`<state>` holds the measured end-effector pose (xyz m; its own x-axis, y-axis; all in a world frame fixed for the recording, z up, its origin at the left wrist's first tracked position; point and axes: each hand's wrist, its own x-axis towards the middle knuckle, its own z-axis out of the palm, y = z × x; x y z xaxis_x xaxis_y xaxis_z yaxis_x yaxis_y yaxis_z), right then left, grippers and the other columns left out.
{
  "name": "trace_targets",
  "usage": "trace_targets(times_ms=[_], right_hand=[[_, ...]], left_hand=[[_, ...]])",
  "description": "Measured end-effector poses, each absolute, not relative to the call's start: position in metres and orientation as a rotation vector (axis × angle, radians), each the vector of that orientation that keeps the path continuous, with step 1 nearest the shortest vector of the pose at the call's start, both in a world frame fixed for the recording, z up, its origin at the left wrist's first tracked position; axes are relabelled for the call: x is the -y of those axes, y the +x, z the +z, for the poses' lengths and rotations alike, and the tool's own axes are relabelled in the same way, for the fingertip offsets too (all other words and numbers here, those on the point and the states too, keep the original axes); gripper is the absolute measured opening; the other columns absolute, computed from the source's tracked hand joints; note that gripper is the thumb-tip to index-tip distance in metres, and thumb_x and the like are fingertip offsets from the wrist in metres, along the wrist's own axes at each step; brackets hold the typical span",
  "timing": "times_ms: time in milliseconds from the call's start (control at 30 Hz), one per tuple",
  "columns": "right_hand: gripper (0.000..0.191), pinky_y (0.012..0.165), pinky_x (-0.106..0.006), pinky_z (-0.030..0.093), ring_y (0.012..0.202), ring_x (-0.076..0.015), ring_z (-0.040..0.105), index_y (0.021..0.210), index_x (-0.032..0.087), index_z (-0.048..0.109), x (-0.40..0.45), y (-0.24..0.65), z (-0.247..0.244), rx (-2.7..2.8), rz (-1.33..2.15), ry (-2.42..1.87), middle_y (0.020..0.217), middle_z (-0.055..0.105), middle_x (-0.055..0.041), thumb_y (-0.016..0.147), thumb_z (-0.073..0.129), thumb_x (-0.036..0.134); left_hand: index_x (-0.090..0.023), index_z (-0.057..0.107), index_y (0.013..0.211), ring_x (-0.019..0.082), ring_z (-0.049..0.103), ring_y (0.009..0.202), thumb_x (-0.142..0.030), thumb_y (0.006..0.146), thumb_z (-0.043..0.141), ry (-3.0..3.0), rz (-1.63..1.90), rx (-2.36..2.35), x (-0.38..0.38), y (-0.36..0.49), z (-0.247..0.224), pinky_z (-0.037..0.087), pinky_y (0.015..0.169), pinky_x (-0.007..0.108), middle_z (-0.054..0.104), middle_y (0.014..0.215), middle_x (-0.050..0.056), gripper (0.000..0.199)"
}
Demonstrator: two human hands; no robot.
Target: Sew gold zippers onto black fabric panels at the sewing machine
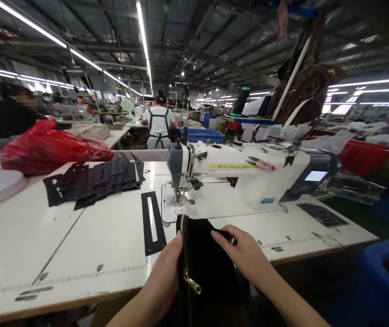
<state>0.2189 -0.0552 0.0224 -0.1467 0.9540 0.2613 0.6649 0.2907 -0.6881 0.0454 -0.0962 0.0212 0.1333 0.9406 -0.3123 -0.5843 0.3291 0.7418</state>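
Observation:
Black fabric [208, 263] with a gold-toothed zipper [182, 223] along its left side hangs over the table's front edge, held between my two hands. The gold zipper pull [193, 282] dangles low on it. My left hand [167, 268] is closed on the zipper edge, thumb on top. On the upper right part of the cloth, my right hand [240, 247] pinches a fold. Just beyond the cloth is the white sewing machine [242, 168], its needle and presser foot [180, 200] above the plate. A dark slotted panel [146, 227] lies left of the cloth.
A pile of dark cut pieces [95, 179] spreads across the table's left, before a red plastic bag [51, 147]. Pink-handled snips [264, 164] rest on the machine. Black thread cones [241, 102] stand behind it. A person [159, 122] sits farther off, facing away.

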Motion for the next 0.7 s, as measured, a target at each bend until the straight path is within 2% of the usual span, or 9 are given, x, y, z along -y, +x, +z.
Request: trace_targets(times_ms=[67,167,267,333,400,467,567,700], right_hand=[[0.035,0.061,-0.027,0.042,0.063,-0.0167,0.055,0.068,0.021,0.056,0.057,0.217,0.030,1.882,0.581,-1.354,0.065,0.058,0.0000,0.084,0.045,0.050],[0.027,0.067,-0.024,0.043,0.074,-0.0169,0.057,0.080,0.023,0.058,0.061,0.218,0.041,1.748,0.479,-1.281,0.076,0.061,0.0003,0.086,0.044,0.045],[0.028,0.065,-0.025,0.044,0.074,-0.0180,0.057,0.085,0.023,0.057,0.055,0.223,0.042,1.650,0.448,-1.338,0.076,0.061,-0.0003,0.085,0.045,0.048],[0.033,0.061,-0.027,0.044,0.068,-0.0183,0.056,0.088,0.023,0.056,0.048,0.227,0.040,1.612,0.584,-1.368,0.070,0.058,-0.0001,0.083,0.045,0.053],[0.039,0.054,-0.027,0.044,0.061,-0.0182,0.055,0.095,0.023,0.055,0.042,0.231,0.041,1.542,0.877,-1.357,0.063,0.056,0.0007,0.082,0.045,0.058],[0.044,0.052,-0.028,0.045,0.059,-0.0188,0.057,0.105,0.023,0.054,0.040,0.236,0.048,1.422,1.162,-1.283,0.065,0.059,-0.0005,0.079,0.048,0.059],[0.040,0.066,-0.030,0.049,0.078,-0.0212,0.062,0.103,0.023,0.057,0.041,0.244,0.068,1.328,1.183,-1.131,0.087,0.064,-0.0047,0.073,0.063,0.049],[0.021,0.090,-0.034,0.040,0.097,-0.0209,0.056,0.089,0.023,0.063,0.022,0.246,0.073,1.546,0.679,-1.118,0.098,0.063,-0.0026,0.072,0.066,0.035]], left_hand=[[-0.021,0.064,0.102,0.026,0.057,0.102,-0.043,0.081,0.056,0.539,1.219,-0.891,0.095,0.045,0.021,0.040,0.094,0.037,0.065,0.106,0.006,0.032],[-0.020,0.065,0.099,0.024,0.059,0.096,-0.049,0.077,0.059,0.650,1.253,-0.956,0.092,0.039,0.020,0.042,0.089,0.034,0.068,0.096,0.004,0.037],[-0.018,0.065,0.098,0.023,0.060,0.089,-0.053,0.077,0.058,0.760,1.209,-1.023,0.090,0.034,0.021,0.045,0.081,0.032,0.068,0.086,0.004,0.042],[-0.018,0.065,0.100,0.024,0.060,0.091,-0.053,0.077,0.057,0.784,1.209,-1.059,0.091,0.033,0.023,0.046,0.080,0.033,0.067,0.087,0.004,0.042],[-0.021,0.063,0.105,0.025,0.056,0.102,-0.050,0.077,0.059,0.793,1.247,-1.067,0.092,0.034,0.027,0.043,0.087,0.034,0.067,0.097,0.004,0.041],[-0.024,0.059,0.112,0.025,0.048,0.115,-0.046,0.078,0.061,0.802,1.269,-1.017,0.093,0.038,0.031,0.037,0.096,0.034,0.064,0.109,0.003,0.040],[-0.028,0.051,0.122,0.025,0.044,0.120,-0.042,0.081,0.059,0.798,1.208,-0.856,0.090,0.044,0.039,0.034,0.100,0.037,0.059,0.118,0.003,0.044],[-0.025,0.032,0.136,0.029,0.047,0.117,-0.041,0.083,0.054,0.896,1.200,-0.896,0.074,0.043,0.039,0.034,0.100,0.044,0.052,0.128,0.007,0.060]])
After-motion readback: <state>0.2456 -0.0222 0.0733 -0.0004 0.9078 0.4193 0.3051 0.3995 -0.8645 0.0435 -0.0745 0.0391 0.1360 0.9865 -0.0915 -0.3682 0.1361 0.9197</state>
